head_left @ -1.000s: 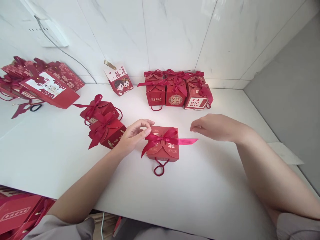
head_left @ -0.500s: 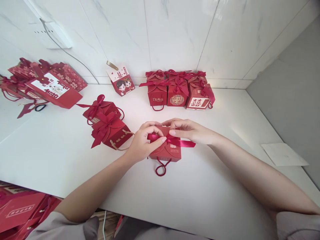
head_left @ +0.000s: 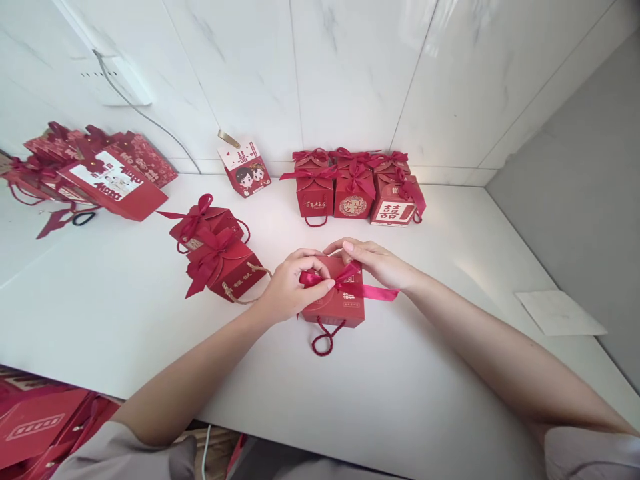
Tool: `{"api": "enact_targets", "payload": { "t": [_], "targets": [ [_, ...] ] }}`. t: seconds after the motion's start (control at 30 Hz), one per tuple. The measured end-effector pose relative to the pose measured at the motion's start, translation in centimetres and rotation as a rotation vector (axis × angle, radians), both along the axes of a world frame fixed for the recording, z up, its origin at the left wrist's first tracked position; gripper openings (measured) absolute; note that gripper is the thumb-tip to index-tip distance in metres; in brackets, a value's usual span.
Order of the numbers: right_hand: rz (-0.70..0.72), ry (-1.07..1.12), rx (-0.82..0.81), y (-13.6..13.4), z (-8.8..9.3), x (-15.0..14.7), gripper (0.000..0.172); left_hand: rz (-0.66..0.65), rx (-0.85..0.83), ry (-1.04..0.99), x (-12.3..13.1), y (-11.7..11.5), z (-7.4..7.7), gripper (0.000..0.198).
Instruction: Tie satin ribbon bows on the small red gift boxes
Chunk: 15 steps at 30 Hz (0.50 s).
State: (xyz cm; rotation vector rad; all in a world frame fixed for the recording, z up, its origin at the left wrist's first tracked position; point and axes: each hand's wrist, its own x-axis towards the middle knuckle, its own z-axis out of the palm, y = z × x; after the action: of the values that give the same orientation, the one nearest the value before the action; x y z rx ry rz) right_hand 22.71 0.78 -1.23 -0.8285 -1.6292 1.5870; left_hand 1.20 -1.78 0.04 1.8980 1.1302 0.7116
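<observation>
A small red gift box [head_left: 340, 308] with a cord handle stands on the white table [head_left: 400, 373] in front of me. A red ribbon bow [head_left: 350, 283] lies across its top, one tail trailing right. My left hand [head_left: 290, 287] pinches the bow's left loop with curled fingers. My right hand [head_left: 377, 262] pinches the bow's right loop from the far side. Both hands rest on top of the box.
Two finished red boxes [head_left: 215, 250] with bows sit to the left. Several more [head_left: 355, 190] line the wall. A cartoon-printed card box [head_left: 245, 170] leans on the tiles. Flat red bags [head_left: 100, 177] lie far left; white paper [head_left: 557, 312] lies right.
My right hand came in from the right and joined the left on the bow. Both hands have closed on the ribbon loops, and the bow now stands up more.
</observation>
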Motion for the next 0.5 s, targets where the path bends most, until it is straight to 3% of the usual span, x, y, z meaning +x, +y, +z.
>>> {"api": "enact_targets", "payload": {
  "t": [0.07,0.1,0.2,0.27,0.33,0.43,0.5],
  "targets": [
    [-0.014,0.09,-0.078,0.2,-0.6,0.1,0.047,-0.087,0.008,-0.071,-0.9,0.1,0.0,0.021],
    [-0.033,0.135,-0.115,0.4,-1.0,0.2,0.045,-0.163,0.012,-0.111,-1.5,0.3,0.0,0.037],
    [-0.138,0.276,-0.202,1.2,-2.5,0.4,0.041,-0.362,0.003,-0.137,-3.4,0.9,-0.4,0.118],
    [-0.228,0.359,-0.246,1.9,-3.9,0.4,0.041,-0.366,-0.022,-0.084,-4.2,1.2,-1.1,0.139],
    [-0.314,0.42,-0.283,2.5,-5.3,0.2,0.042,-0.372,-0.067,-0.066,-4.4,1.5,-2.0,0.134],
    [-0.359,0.435,-0.251,3.0,-6.6,0.0,0.044,-0.462,-0.1,-0.102,-3.8,1.8,-3.5,0.103],
    [-0.35,0.411,-0.212,3.0,-6.8,-0.1,0.045,-0.45,-0.077,-0.159,-3.5,1.9,-4.3,0.087]
  ]
}}
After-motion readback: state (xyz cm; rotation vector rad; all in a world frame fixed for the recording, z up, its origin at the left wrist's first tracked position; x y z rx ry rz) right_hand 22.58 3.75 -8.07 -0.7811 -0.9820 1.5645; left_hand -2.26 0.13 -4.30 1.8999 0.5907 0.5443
